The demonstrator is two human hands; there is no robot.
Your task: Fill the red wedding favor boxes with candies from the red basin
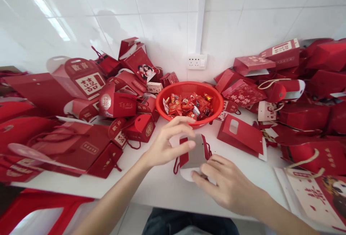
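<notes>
With the left hand (169, 141) half open, apparently empty, and the right hand (227, 182) pinching the near flap (186, 174) of the box (195, 152), uneven pulling could crease it.

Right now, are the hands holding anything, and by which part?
The right hand seems to hold the small open box by its near white flap. The left hand is open over the box's far end, gripping nothing.
</notes>
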